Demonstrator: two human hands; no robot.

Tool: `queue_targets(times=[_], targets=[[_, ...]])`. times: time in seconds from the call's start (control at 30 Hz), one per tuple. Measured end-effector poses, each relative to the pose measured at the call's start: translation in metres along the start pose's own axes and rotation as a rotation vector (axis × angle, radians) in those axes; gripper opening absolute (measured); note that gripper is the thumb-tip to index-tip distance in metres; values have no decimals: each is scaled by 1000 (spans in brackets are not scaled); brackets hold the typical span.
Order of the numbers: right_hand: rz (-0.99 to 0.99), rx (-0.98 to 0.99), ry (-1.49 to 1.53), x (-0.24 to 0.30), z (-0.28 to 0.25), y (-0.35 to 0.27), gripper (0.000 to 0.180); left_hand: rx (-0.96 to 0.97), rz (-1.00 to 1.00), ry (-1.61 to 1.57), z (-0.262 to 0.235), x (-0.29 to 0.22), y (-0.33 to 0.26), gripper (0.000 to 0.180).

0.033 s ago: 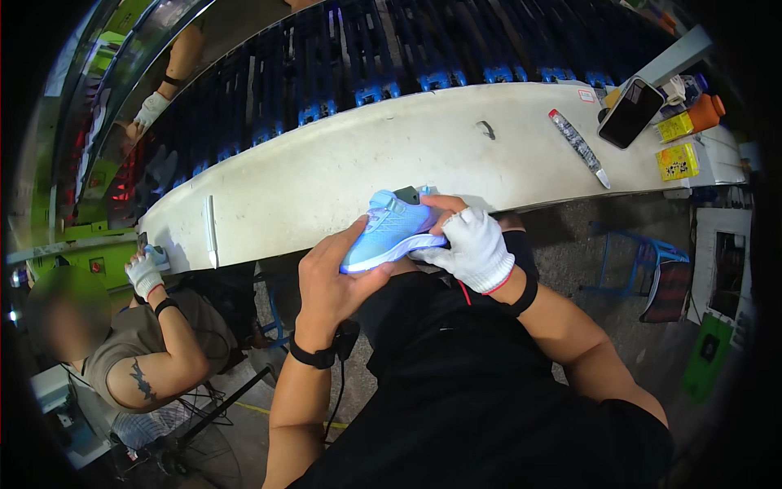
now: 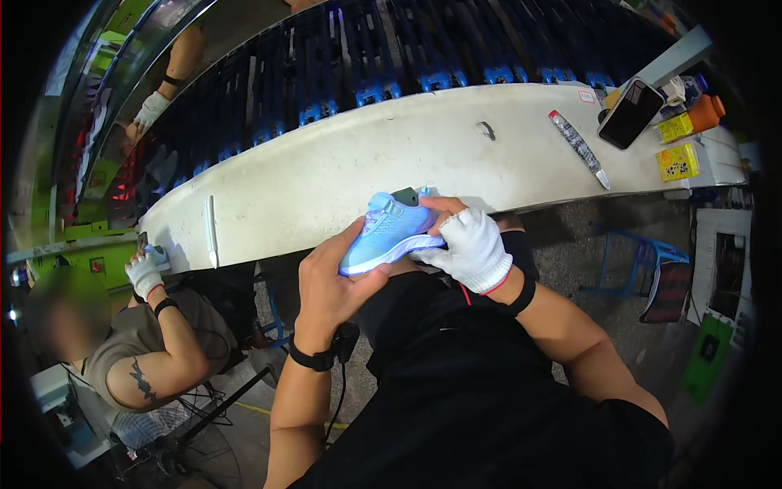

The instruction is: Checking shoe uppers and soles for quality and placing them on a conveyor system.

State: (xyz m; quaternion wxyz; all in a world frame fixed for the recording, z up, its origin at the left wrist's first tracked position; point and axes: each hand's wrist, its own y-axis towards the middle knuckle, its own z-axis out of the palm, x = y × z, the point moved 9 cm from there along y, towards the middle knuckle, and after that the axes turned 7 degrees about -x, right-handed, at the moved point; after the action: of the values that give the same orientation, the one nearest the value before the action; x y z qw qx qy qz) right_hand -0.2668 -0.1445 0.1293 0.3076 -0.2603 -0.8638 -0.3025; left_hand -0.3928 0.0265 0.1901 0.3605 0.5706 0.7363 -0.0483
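Note:
A small light-blue sneaker [image 2: 391, 232] with a white sole and a strap is held between my hands, at the near edge of the worktable. My bare left hand [image 2: 330, 273] grips its toe end, thumb along the sole and fingers behind the upper. At the heel, my right hand [image 2: 472, 248], in a white fingerless glove, pinches the shoe, thumb at the sole and forefinger near the collar. A dark tab-like piece [image 2: 406, 196] sticks out of the shoe's opening. The shoe's far side is hidden.
On the pale table [image 2: 326, 179] lie a white pen-like stick [image 2: 211, 232], a small dark curved piece [image 2: 486, 130], a patterned knife-like tool [image 2: 580, 149], a phone [image 2: 631, 112] and a yellow box [image 2: 678, 162]. Behind runs a roller conveyor [image 2: 342, 65]. A co-worker [image 2: 163, 342] sits at left.

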Motion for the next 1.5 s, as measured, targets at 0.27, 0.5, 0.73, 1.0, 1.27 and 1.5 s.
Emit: queue_targets(times=[0.27,0.5,0.73,1.0,1.27,1.5], targets=[[-372,-49,-235,43,3,9,30,340,-399,230,32,21,-1,107],[-306,4,-280,28,-1,9,40,375,-311,223,16,-6,-3,89],[-304,-79,29,45,-79,11,96,-52,161,-368,17,-71,11,62],[-207,-61,363,38,-79,9,71,-361,162,-422,61,-65,-27,54],[-207,-139,321,52,-70,8,67,-348,114,-435,60,-59,-33,42],[-206,-23,189,65,-64,10,75,-358,245,-592,37,-83,-27,32]])
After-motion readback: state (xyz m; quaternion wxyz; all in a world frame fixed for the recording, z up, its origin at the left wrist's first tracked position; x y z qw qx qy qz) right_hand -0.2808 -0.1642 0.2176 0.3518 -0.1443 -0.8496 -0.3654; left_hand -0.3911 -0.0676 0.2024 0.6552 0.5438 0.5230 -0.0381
